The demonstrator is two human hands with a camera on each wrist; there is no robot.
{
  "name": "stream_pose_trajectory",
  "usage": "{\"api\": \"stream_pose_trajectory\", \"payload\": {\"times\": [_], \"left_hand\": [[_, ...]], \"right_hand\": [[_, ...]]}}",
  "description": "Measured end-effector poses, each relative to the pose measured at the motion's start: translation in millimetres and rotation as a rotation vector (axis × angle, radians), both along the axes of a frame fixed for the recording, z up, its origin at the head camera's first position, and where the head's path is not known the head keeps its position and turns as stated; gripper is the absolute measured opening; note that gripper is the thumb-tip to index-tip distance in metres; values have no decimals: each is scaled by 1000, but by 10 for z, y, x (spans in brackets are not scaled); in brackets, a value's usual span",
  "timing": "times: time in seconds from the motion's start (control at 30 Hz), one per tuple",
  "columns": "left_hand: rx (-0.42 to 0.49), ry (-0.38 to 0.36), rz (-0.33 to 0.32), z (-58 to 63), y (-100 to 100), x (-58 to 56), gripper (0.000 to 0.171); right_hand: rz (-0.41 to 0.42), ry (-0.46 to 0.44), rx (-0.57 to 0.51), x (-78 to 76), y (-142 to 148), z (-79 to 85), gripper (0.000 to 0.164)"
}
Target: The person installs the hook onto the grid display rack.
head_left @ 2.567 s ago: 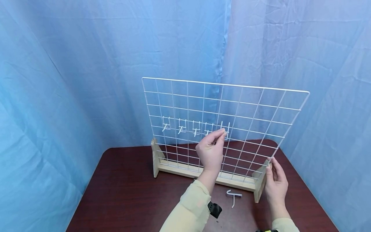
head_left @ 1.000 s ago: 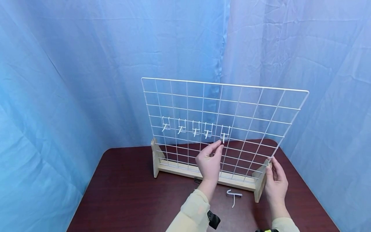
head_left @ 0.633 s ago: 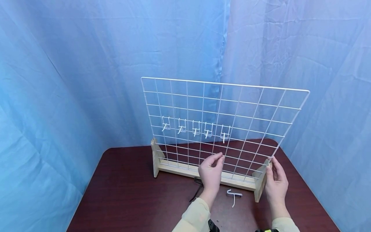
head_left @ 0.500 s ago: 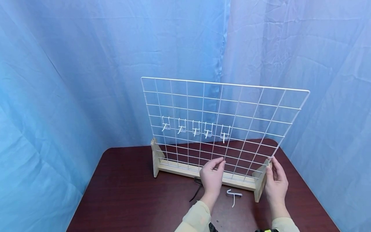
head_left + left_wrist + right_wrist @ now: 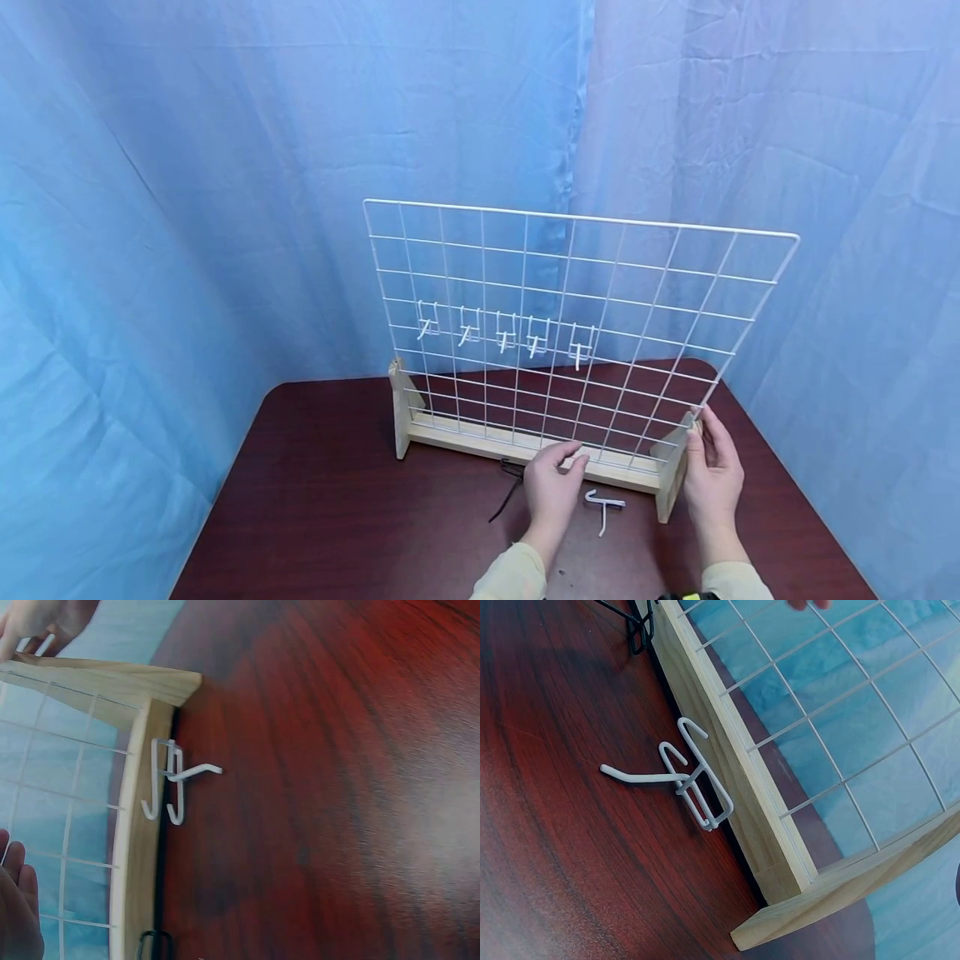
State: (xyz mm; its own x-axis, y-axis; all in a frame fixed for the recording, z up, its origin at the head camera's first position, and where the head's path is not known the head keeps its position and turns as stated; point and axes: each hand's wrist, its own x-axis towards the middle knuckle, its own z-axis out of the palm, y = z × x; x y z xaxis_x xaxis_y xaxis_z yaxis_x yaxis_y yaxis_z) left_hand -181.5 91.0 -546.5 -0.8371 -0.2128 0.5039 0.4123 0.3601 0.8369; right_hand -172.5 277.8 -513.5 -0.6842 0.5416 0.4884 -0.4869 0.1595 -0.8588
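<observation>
Head view: wire grid [image 5: 585,219] on wooden stand [image 5: 465,442]; five white hooks [image 5: 577,357] already hung, in one row.
Unhung, on the counter [image 5: 337,500]: one white hook [image 5: 604,503] before the stand's right end; one black hook [image 5: 507,499] before its middle. Left hand [image 5: 553,485]: low before the base, thumb and fingers parted, nothing held. Right hand [image 5: 714,475]: pinching the stand's right upright, where the grid meets it. Surface: dark red wood-grain, rear corners rounded. Room: blue curtain [image 5: 300,167], rear and both sides.
</observation>
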Motion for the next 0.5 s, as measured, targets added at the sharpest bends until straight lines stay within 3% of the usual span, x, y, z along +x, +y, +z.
{"api": "stream_pose_trajectory", "payload": {"times": [0.33, 0.5], "left_hand": [[-134, -106, -50, -235, -18, 38, 24], [-211, -164, -117, -303, -51, 47, 28]], "right_hand": [[-20, -35, 15, 6, -7, 10, 42], [-21, -38, 27, 7, 1, 6, 41]]}}
